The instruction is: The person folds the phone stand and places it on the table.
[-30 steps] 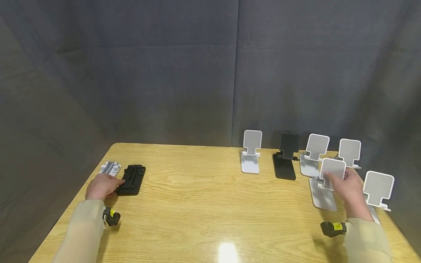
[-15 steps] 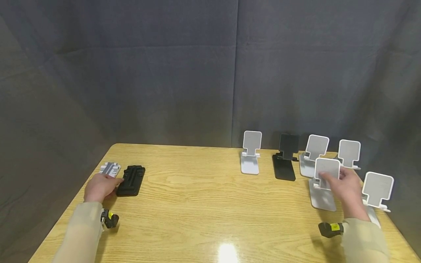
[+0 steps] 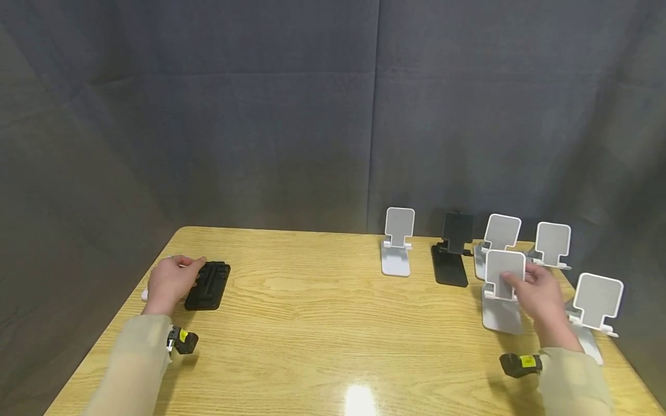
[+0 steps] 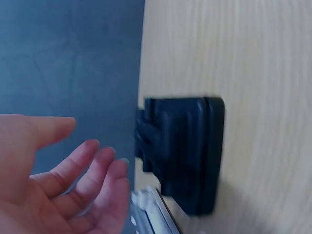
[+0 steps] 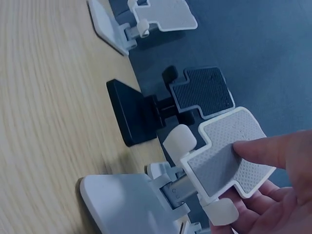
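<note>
My right hand (image 3: 542, 293) pinches the upper plate of a white phone stand (image 5: 229, 151), thumb on the grey pad and fingers behind. That stand is unfolded, its base on or close to the table. Over at the left, my left hand (image 3: 173, 281) hovers by a folded black phone stand (image 3: 209, 286), thumb and fingers apart with nothing between them in the left wrist view. A folded white phone stand (image 4: 152, 212) lies beside the black one, mostly hidden under the hand in the head view.
Unfolded stands line the table's back right: a white stand (image 3: 398, 241), a black stand (image 3: 451, 249) and two more white ones. Another white stand (image 3: 597, 303) is near the right edge. A dark curtain (image 3: 281, 133) hangs behind the wooden table (image 3: 322, 323).
My right hand has shifted the white phone stand to the left. My left hand has moved slightly right and away from me, over the folded stands.
</note>
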Available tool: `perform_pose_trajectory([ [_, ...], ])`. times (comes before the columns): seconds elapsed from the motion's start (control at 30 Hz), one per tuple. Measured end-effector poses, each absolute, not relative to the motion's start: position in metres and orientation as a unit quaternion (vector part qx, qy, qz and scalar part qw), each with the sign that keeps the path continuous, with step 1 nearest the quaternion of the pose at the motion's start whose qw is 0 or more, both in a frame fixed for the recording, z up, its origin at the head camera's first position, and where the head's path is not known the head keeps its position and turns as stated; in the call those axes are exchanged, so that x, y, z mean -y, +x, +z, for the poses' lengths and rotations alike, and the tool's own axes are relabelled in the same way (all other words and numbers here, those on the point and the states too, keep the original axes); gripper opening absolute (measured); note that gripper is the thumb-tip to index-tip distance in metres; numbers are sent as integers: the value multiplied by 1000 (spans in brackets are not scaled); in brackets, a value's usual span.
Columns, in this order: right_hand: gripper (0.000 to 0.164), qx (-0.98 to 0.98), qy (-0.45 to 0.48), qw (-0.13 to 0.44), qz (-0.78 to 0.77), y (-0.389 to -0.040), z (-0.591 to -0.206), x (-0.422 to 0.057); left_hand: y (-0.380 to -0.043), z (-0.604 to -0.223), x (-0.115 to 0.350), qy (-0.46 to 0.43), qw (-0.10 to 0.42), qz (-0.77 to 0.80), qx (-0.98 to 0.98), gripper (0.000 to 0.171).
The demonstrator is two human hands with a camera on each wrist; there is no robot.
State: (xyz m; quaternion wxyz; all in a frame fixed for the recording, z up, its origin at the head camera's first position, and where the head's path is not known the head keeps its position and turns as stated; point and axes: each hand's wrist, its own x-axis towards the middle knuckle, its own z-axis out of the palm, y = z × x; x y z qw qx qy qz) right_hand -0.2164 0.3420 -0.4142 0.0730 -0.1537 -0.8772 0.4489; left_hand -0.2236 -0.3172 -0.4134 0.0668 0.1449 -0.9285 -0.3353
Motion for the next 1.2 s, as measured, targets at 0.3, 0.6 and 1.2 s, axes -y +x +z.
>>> perform_pose_trajectory([
  [0.3, 48, 858, -118, 58, 497, -217, -406, -327, -225, -394, 281, 82, 93, -393, 911, 48],
  [0.6, 42, 845, -95, 70, 521, -218, -389, -307, -226, -387, 261, 52, 100, -418, 901, 40],
  [1.2, 33, 824, -28, 77, 561, -208, -342, -274, -232, -393, 231, 27, 56, -466, 882, 49],
])
